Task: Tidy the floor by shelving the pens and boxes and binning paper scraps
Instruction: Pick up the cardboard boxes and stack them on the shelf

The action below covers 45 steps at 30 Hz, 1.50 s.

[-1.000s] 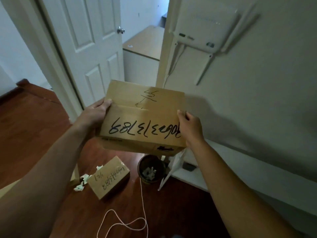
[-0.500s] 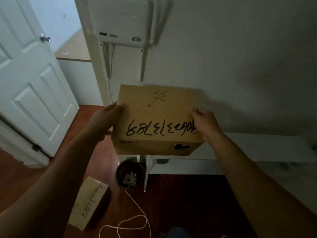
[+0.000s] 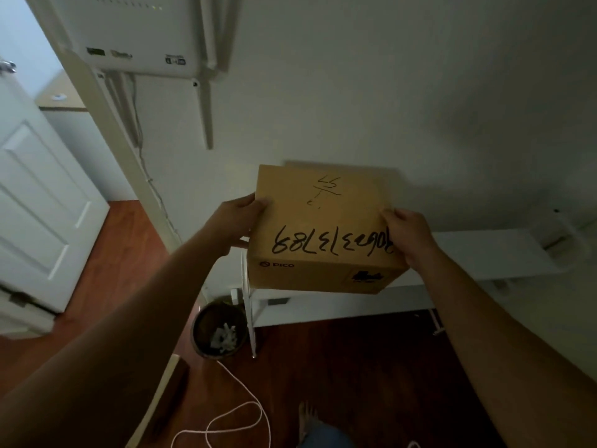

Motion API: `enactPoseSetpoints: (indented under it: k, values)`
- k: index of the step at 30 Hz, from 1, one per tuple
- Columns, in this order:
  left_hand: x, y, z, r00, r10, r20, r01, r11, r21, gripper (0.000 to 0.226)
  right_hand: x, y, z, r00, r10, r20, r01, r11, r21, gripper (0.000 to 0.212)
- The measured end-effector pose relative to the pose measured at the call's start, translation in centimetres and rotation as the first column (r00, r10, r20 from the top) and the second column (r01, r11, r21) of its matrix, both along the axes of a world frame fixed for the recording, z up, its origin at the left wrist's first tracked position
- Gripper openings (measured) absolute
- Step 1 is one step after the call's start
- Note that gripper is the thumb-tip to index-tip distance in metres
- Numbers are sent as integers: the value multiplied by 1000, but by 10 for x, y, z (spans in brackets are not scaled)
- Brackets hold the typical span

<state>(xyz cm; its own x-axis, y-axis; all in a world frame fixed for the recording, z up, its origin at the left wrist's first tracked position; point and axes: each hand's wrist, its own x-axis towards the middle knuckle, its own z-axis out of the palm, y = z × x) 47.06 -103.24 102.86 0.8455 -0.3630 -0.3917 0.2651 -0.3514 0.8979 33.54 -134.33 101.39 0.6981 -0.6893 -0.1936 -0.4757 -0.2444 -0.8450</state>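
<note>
A brown cardboard box (image 3: 323, 231) with black handwritten numbers on top is held between both hands over the left end of a low white shelf (image 3: 484, 253) along the wall. My left hand (image 3: 237, 218) grips its left side and my right hand (image 3: 408, 236) grips its right side. Whether the box rests on the shelf I cannot tell. Below, a dark round bin (image 3: 219, 329) on the wooden floor holds white paper scraps (image 3: 224, 337). The edge of a second cardboard box (image 3: 161, 392) shows on the floor at lower left, partly behind my left arm.
A white router (image 3: 135, 37) with antennas hangs on the wall above. A white door (image 3: 42, 205) stands open at left. A white cord (image 3: 232, 415) loops across the floor beside my foot (image 3: 307, 415). A small white object (image 3: 555, 234) sits at the shelf's right end.
The view has swung right and closer to the wall. The box has moved from above the bin toward the white shelf, still held in both hands.
</note>
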Motion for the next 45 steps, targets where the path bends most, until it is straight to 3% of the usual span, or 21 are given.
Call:
enactPoseSetpoints:
  k: [6,10,20,24,29,36,39,45]
  values:
    - [21,-35,-38,1000,16,-22,-14,997,82,52,28,-44,-36,997,64,-49,-63,998,17,39]
    - [35,-48,-68,996,50,68,-62,978,200,47,45,-58,-69,992,107,-73,-105,994,25,44]
    - [41,-48,-113,955,21,297,-192,806,559,31,81,-57,-136,965,224,-137,-217,974,70,45]
    - [44,-51,-114,937,87,337,-273,785,556,22,94,-45,-141,967,228,-112,-221,972,75,47]
    - [44,-55,-114,941,8,337,-229,748,622,28,102,-45,-143,959,238,-155,-231,971,65,52]
    - [38,-38,-107,949,-28,315,-162,813,560,39,106,-52,-144,949,252,-187,-235,966,108,51]
    - [28,-23,-103,950,17,312,-181,842,507,38,107,-53,-136,951,236,-198,-241,971,-1,64]
    - [-3,27,-100,935,139,327,-287,838,463,44,117,-24,-97,923,369,-105,-383,903,-197,60]
